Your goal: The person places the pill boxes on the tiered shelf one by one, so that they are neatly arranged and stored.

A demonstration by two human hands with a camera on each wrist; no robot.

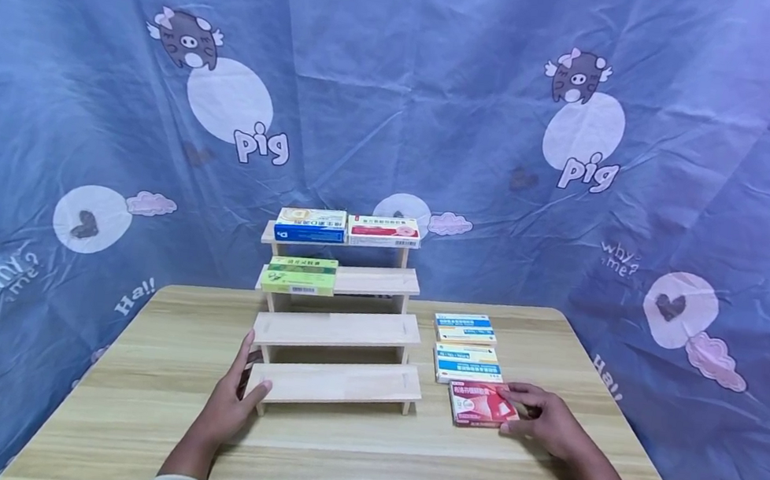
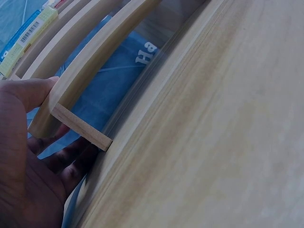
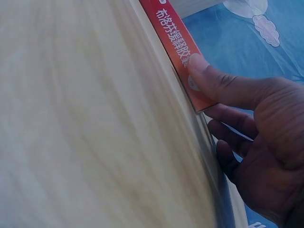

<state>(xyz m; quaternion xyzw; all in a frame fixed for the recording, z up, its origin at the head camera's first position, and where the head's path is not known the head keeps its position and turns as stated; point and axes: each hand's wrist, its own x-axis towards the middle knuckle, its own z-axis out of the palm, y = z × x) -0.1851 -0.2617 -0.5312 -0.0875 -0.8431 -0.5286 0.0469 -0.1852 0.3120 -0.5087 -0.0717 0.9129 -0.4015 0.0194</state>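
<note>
Red flat cardboard medicine box point(image 1: 480, 404) lies on the wooden surface point(image 1: 361, 451), pinched by the right hand point(image 1: 545, 421); lift it level while the left hand point(image 1: 233, 397), fingers relaxed, steadies the stepped wooden shelf point(image 1: 339, 330).

The blue cloth point(image 1: 404, 76) behind the table point(image 1: 360, 459) carries the word "pig" twice, once under each winged pig, along with "why? me?" at the left and right and "Ha!!" low down by the table's corners; the left wrist view catches the "Ha" again. The red box point(image 3: 178, 42) under the right thumb has white Chinese characters along its edge, of which "布洛芬缓释胶" can be made out. The print on the other boxes is too small to read.
</note>
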